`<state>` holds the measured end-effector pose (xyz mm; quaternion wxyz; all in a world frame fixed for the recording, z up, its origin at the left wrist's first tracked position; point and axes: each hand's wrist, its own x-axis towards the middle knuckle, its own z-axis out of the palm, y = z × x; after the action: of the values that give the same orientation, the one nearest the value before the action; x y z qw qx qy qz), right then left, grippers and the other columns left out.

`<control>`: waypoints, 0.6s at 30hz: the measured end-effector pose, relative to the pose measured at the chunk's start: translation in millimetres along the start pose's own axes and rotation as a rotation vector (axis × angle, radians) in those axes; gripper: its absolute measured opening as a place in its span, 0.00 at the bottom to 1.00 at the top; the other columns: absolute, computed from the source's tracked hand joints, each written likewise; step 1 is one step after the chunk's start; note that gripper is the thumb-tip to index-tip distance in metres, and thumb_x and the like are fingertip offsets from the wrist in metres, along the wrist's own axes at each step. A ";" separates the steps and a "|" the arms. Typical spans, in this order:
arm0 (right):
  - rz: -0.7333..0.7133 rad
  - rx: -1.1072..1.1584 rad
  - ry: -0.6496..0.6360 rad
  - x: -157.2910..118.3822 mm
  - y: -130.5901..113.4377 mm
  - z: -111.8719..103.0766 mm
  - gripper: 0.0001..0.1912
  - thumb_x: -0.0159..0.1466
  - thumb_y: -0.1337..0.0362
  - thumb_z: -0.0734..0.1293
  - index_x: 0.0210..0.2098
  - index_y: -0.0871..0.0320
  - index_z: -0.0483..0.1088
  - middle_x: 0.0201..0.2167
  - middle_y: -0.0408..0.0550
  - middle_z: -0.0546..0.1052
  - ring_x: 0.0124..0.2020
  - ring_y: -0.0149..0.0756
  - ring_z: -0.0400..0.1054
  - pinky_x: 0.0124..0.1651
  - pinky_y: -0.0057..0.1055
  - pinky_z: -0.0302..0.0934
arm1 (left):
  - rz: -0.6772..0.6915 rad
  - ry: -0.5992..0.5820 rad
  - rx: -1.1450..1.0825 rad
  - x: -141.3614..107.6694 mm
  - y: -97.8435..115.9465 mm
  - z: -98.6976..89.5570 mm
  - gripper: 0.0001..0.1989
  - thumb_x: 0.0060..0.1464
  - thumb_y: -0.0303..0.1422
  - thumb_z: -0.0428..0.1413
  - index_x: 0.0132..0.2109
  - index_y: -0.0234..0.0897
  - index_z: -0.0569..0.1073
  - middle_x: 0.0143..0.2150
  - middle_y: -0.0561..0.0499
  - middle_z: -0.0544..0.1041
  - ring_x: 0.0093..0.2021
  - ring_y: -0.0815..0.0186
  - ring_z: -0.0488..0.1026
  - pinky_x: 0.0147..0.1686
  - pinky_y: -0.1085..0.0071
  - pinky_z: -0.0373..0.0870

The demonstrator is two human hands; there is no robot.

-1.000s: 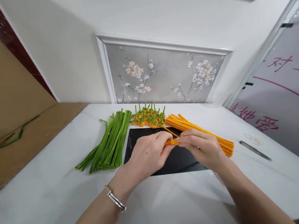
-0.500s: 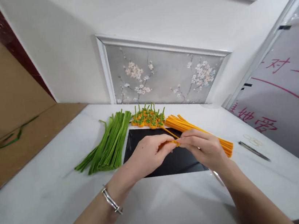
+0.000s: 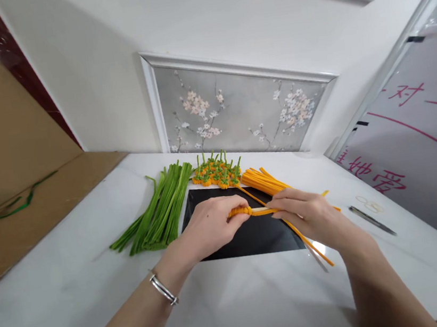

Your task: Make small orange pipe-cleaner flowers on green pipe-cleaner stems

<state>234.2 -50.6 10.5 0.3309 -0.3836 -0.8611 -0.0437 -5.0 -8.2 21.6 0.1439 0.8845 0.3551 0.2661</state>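
My left hand (image 3: 214, 223) is closed around a coil of orange pipe cleaner (image 3: 241, 211), its wound turns showing past the fingers. From the coil, a straight orange length (image 3: 263, 212) and a pale thin strip run across to my right hand (image 3: 309, 213). That hand pinches them between thumb and fingers. Below it, loose orange ends and a pale stick (image 3: 320, 261) stick out over the table; whether the stick joins the pale strip is hidden by the hand. Both hands are above a black mat (image 3: 245, 240).
Green pipe cleaners (image 3: 163, 213) lie left of the mat. Behind it stand several small orange pumpkin shapes (image 3: 217, 171) with green stems. A bundle of orange pipe cleaners (image 3: 263, 179) lies at right, with tweezers (image 3: 372, 220) and pale rubber bands (image 3: 369, 203) farther right.
My right hand has moved right, away from the left fingers, stretching the orange length between them. The coil in my left hand now shows, and loose orange ends have appeared below my right hand.
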 end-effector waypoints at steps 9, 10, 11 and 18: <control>-0.137 -0.202 0.169 13.6 -18.0 6.7 0.11 0.67 0.75 0.61 0.39 0.57 0.74 0.35 0.49 0.78 0.33 0.35 0.70 0.37 0.33 0.67 | 0.099 -0.097 0.064 -1.0 -6.2 11.9 0.09 0.62 0.29 0.50 0.44 0.42 0.74 0.41 0.54 0.79 0.39 0.64 0.75 0.38 0.70 0.65; -0.127 -0.177 0.195 15.2 -16.1 8.8 0.11 0.67 0.74 0.61 0.38 0.57 0.74 0.35 0.49 0.78 0.34 0.34 0.71 0.37 0.32 0.67 | 0.116 -0.111 0.051 -1.0 -5.6 12.3 0.08 0.61 0.29 0.50 0.44 0.41 0.74 0.41 0.53 0.79 0.39 0.65 0.75 0.37 0.71 0.65; -0.104 -0.147 0.212 16.4 -13.3 10.6 0.10 0.67 0.73 0.61 0.38 0.57 0.74 0.35 0.49 0.78 0.34 0.34 0.72 0.37 0.31 0.67 | 0.131 -0.122 0.045 -1.0 -4.5 12.5 0.08 0.62 0.28 0.50 0.43 0.40 0.73 0.40 0.53 0.78 0.37 0.66 0.74 0.36 0.72 0.65; 0.157 0.076 0.028 17.0 8.4 13.3 0.10 0.68 0.63 0.62 0.39 0.54 0.76 0.33 0.46 0.79 0.33 0.33 0.73 0.37 0.28 0.66 | 0.177 -0.101 0.084 -0.9 9.3 10.0 0.06 0.61 0.33 0.53 0.36 0.38 0.73 0.29 0.55 0.74 0.30 0.68 0.70 0.29 0.73 0.60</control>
<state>224.6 -29.6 8.9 0.3597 -0.4362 -0.8247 0.0096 5.3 -16.1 17.2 0.1004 0.9300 0.2787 0.2176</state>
